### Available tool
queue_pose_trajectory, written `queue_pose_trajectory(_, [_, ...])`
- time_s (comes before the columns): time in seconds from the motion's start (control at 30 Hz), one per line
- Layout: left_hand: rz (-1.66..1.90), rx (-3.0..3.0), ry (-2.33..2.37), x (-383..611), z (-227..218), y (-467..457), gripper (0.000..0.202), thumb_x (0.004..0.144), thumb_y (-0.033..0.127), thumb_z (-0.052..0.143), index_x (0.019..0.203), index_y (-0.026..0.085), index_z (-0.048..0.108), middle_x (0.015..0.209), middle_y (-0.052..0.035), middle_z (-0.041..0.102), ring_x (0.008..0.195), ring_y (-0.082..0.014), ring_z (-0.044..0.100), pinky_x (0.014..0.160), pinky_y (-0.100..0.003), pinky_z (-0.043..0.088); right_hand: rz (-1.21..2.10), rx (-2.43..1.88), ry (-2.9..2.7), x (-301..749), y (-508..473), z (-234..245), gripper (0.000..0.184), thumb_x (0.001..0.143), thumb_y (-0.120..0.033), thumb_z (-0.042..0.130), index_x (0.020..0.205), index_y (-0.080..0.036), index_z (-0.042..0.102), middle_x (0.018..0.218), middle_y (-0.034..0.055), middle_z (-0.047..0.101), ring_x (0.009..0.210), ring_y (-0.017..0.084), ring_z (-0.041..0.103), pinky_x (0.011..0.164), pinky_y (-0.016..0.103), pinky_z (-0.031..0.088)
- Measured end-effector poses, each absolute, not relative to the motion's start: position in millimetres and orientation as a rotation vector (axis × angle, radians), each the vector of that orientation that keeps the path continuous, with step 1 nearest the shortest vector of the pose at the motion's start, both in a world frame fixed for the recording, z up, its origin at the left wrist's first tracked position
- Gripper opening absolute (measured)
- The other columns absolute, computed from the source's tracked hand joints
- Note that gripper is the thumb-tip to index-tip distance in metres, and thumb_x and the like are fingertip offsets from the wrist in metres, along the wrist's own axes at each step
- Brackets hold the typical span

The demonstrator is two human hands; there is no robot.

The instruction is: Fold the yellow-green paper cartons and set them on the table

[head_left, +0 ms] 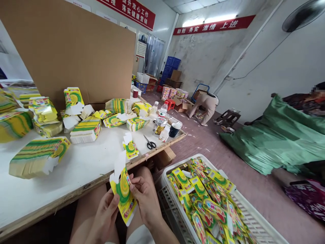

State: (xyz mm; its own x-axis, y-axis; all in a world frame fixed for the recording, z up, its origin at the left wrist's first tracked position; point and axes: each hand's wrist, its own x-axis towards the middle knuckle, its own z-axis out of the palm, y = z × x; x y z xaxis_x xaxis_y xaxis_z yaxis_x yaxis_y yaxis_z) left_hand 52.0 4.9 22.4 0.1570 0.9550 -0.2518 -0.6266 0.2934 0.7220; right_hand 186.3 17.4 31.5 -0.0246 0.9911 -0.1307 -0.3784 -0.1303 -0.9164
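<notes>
Between my two hands, above my lap and in front of the table edge, is a yellow-and-green printed carton (pixel 123 196) with its white end flaps standing up. My left hand (pixel 108 206) grips its lower left side, thumb on the printed face. Along the right edge, my right hand (pixel 143 195) pinches it with thumb and fingers. Just beyond, a similar flattened carton (pixel 131 149) lies at the table's edge. Black-handled scissors (pixel 150 144) rest to its right.
Stacks of flat cartons (pixel 38 157) cover much of the white table (pixel 101 157). Bottles (pixel 163 109) and a dark mug (pixel 175 129) stand at its right end. A white plastic basket (pixel 256 220) full of cartons is at my right. Beyond are a bending person (pixel 207 103) and green sacks (pixel 284 135).
</notes>
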Motion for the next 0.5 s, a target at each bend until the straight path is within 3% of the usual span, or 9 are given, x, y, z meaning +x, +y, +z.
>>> queue_pose_trajectory(0.1, [1.202,0.552,0.744,51.8,23.4,8.0,0.034,0.06,0.04,0.087,0.088,0.024,0.079,0.091,-0.0076,0.081,0.095,-0.0319,0.072,0.082,-0.036,0.06,1.256,-1.154,-1.069,189.9,13.2,42.3,0.024,0.078,-0.042,0.073,0.086,-0.022,0.063,0.097,0.007,0.069,0.092,0.024,0.066,0.083,0.039,0.052])
queue_pose_trajectory(0.17, [1.19,0.578,0.724,52.3,24.6,9.5,0.039,0.06,0.04,0.086,0.095,0.023,0.078,0.093,-0.0087,0.08,0.096,-0.0328,0.072,0.084,-0.039,0.059,0.974,-1.262,-1.278,192.8,9.1,53.6,0.013,0.082,-0.031,0.068,0.093,-0.023,0.066,0.106,0.0074,0.066,0.104,0.025,0.061,0.093,0.041,0.048])
queue_pose_trajectory(0.3, [1.109,0.579,0.694,57.4,30.5,6.4,0.046,0.061,0.043,0.085,0.1,0.02,0.077,0.097,-0.0125,0.079,0.096,-0.0348,0.072,0.086,-0.043,0.057,0.697,-1.203,-1.674,199.6,4.2,73.7,0.046,0.084,-0.017,0.064,0.126,-0.03,0.055,0.132,0.0047,0.057,0.125,0.023,0.047,0.107,0.04,0.036])
queue_pose_trajectory(0.37, [1.06,0.554,0.671,60.2,34.0,3.4,0.049,0.061,0.044,0.085,0.102,0.019,0.077,0.096,-0.0137,0.078,0.094,-0.0352,0.072,0.084,-0.044,0.056,0.701,-1.16,-1.758,202.8,4.9,77.2,0.045,0.085,-0.015,0.063,0.127,-0.03,0.055,0.126,0.0043,0.06,0.119,0.022,0.05,0.103,0.038,0.039])
queue_pose_trajectory(0.5, [1.01,0.503,0.665,62.0,38.6,1.8,0.045,0.062,0.043,0.085,0.1,0.02,0.077,0.088,-0.0115,0.079,0.091,-0.0337,0.073,0.08,-0.042,0.057,0.669,-1.176,-1.66,207.4,7.2,72.3,0.017,0.088,-0.02,0.058,0.104,-0.027,0.062,0.1,0.004,0.063,0.097,0.021,0.057,0.086,0.034,0.046])
